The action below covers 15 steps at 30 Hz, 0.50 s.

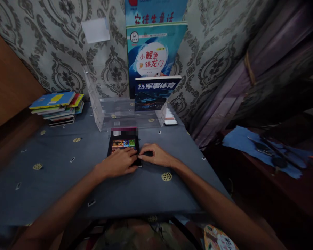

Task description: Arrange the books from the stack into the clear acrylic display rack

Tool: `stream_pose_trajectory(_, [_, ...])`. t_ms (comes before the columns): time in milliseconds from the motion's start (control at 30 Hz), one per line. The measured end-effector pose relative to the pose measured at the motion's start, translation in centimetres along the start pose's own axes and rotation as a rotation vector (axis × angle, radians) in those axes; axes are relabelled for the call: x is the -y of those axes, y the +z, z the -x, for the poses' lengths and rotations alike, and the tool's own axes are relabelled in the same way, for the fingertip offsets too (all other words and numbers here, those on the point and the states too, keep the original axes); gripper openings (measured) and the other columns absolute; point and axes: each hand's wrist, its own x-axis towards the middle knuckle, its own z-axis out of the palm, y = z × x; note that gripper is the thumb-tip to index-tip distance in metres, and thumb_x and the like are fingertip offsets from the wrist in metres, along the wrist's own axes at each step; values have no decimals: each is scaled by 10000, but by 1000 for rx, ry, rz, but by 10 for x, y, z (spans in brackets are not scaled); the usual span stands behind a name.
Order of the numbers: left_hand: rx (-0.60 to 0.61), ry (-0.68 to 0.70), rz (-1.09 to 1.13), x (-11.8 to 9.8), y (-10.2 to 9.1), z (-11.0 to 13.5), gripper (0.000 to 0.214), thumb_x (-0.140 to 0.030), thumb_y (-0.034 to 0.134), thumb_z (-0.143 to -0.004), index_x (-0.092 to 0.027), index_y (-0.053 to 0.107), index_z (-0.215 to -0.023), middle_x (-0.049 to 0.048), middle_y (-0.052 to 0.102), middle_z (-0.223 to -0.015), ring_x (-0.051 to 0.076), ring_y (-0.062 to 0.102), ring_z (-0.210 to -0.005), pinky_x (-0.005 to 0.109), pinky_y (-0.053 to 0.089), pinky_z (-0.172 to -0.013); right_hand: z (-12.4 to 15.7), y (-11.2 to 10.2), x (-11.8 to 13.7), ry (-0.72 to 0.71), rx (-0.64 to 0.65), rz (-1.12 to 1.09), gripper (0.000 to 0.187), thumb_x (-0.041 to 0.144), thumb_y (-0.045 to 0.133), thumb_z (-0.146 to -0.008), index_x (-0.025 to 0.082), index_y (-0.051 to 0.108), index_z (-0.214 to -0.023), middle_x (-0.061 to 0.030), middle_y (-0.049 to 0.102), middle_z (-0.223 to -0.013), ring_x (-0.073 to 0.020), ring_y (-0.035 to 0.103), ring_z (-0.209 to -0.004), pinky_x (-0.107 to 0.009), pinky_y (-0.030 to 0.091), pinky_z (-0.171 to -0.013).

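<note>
A dark book [117, 143] with small colourful pictures on its cover lies on the table in front of me. My left hand [121, 161] rests across its lower half with the fingers stretched out over the cover, hiding much of it. At the book's right edge, the thumb and fingertips of my right hand [153, 155] are pinched together. Just behind the book stands a clear acrylic book rack [117, 116], holding a dark blue book [152, 97] and a blue-green book [135, 52], with another blue book [153, 8] above.
A stack of books [54, 104] sits at the table's back left. Patterned cloth covers the table [54, 180]. To the right are a gathered curtain [224, 86] and a dark red surface bearing a blue cloth [242, 142] with glasses. An orange book [219, 239] is below the front edge.
</note>
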Motion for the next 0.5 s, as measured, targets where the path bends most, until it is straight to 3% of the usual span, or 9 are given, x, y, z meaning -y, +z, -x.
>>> stream_pose_trajectory(200, [-31, -11, -19, 1, 7, 0, 291, -383, 547, -968, -149, 655, -1104, 103, 648, -1164, 246, 627, -1086, 343, 524, -836, -1, 0, 2, -77, 77, 36, 50, 178, 705, -837, 189, 715, -789, -3, 690, -781, -164, 609, -815, -305, 466, -780])
stream_pose_trajectory(500, [-30, -37, -14, -2, 6, 0, 285, -409, 552, -970, -164, 624, -1096, 89, 638, -1118, 242, 620, -1052, 318, 512, -784, -2, 2, 8, -116, 128, 226, 146, 158, 832, -744, 166, 690, -777, -13, 648, -836, -189, 581, -885, -312, 446, -798])
